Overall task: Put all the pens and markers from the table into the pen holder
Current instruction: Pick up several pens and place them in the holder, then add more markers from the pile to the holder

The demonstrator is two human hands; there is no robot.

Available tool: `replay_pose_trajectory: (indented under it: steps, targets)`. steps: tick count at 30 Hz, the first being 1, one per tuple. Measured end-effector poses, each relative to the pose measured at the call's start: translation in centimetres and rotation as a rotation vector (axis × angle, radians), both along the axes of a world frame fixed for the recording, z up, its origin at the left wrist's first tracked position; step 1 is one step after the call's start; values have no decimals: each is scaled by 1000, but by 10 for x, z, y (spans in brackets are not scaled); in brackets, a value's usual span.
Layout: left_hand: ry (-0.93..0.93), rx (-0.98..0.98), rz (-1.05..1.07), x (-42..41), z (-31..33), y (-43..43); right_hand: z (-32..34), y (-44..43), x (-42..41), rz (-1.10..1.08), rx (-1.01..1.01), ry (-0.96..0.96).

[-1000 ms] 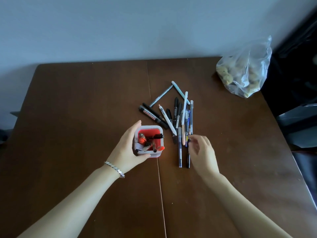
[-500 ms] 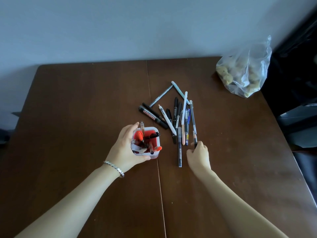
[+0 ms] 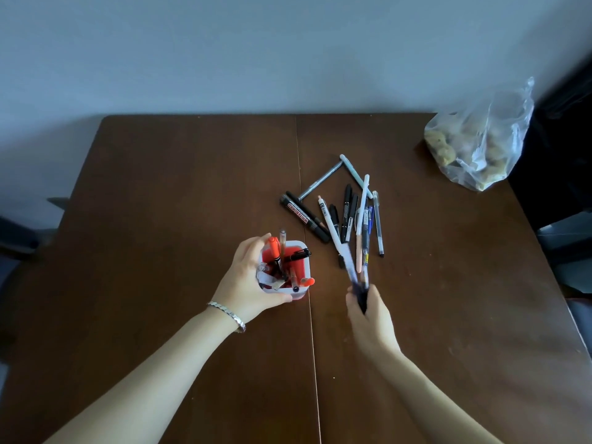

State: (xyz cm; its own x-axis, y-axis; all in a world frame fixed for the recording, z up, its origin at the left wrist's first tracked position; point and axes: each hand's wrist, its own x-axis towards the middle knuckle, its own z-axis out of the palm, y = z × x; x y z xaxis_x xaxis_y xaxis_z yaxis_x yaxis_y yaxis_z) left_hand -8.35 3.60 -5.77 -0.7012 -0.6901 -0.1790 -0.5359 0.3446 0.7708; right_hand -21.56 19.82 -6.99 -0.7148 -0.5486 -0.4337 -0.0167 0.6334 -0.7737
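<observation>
A white pen holder (image 3: 299, 251) with a red inside stands on the brown table (image 3: 160, 219), with several pens and markers in it. My left hand (image 3: 248, 280) wraps around its left side. My right hand (image 3: 368, 312) is closed on a dark blue pen (image 3: 352, 277), blurred, its far end raised toward the pile. A second dark pen beside it may also be in the grip. A pile of pens and markers (image 3: 346, 213) lies beyond, among them a black whiteboard marker (image 3: 302, 217).
A clear plastic bag (image 3: 477, 139) with yellowish lumps sits at the table's far right corner. A seam (image 3: 304, 251) runs down the table's middle. A pale wall stands behind; dark furniture lies off the right edge.
My right hand has closed on the dark blue pen and drawn it back toward me, lifting it off the table. The left hand stays on the holder.
</observation>
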Motion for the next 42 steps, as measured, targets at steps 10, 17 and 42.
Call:
replay_pose_trajectory:
  steps: [10, 17, 42]
  targets:
    - [-15, 17, 1, -1, 6, 0, 76, -83, 5, -72, -692, -66]
    - [17, 75, 19, 0, 3, 1, 46, -81, 19, 141, -532, -61]
    - [-19, 23, -30, 1, -2, -4, -12, -139, -86, 278, 362, 342]
